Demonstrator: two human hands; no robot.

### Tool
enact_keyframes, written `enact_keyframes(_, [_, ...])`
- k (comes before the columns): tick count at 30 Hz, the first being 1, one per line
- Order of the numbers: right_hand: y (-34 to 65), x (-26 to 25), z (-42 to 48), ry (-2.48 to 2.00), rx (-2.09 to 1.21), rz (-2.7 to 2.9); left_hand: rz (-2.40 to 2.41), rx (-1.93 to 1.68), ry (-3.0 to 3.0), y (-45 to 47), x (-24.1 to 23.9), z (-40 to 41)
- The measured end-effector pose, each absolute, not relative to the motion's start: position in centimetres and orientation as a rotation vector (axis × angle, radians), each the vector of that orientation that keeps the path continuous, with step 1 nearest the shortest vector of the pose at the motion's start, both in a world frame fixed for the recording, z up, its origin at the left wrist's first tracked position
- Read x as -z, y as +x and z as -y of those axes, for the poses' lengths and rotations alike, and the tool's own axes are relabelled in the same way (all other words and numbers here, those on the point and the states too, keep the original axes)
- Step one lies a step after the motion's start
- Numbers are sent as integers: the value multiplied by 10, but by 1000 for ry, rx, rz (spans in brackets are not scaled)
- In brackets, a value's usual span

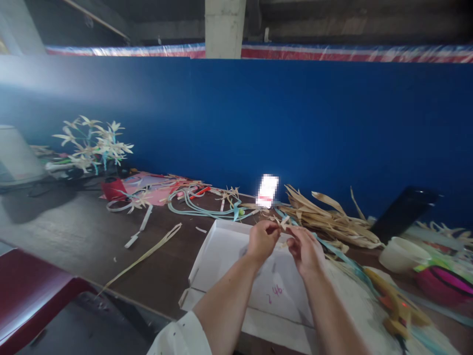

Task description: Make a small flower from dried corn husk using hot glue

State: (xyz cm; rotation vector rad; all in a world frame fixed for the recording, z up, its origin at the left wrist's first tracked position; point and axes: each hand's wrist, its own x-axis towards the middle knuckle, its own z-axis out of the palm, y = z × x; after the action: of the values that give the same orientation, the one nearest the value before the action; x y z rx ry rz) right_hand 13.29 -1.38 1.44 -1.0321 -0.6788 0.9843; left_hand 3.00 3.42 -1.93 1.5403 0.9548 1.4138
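Note:
My left hand point(263, 242) and my right hand point(307, 250) meet above a shallow white cardboard box point(229, 246) with pink handwriting inside. A small pale strip, like dried husk point(284, 223), shows at the fingertips between them. The left fingers are closed in a pinch on it. On the right, the fingers are bent towards the thumb, with their tips at the same strip. Its lower part is hidden by the fingers. Just behind the hands lies a pile of dry tan husks point(325, 217).
A yellow glue gun point(402, 305) with a red light lies at right, near a white cup point(402, 254) and pink pouch point(443, 286). Pale blue cord point(192, 213) is coiled behind the box. Left stand husk flowers point(98, 143) in a red pot point(114, 189). A blue partition point(295, 118) closes the back.

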Motion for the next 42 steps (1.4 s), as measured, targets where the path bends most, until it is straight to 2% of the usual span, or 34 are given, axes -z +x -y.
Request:
enact_keyframes(21, [137, -8, 9, -1084, -900, 736, -1002, -1501, 1762, 26, 15, -28])
enact_keyframes(42, [136, -11, 11, -1140, -826, 811, -1028, -1487, 1713, 26, 13, -28])
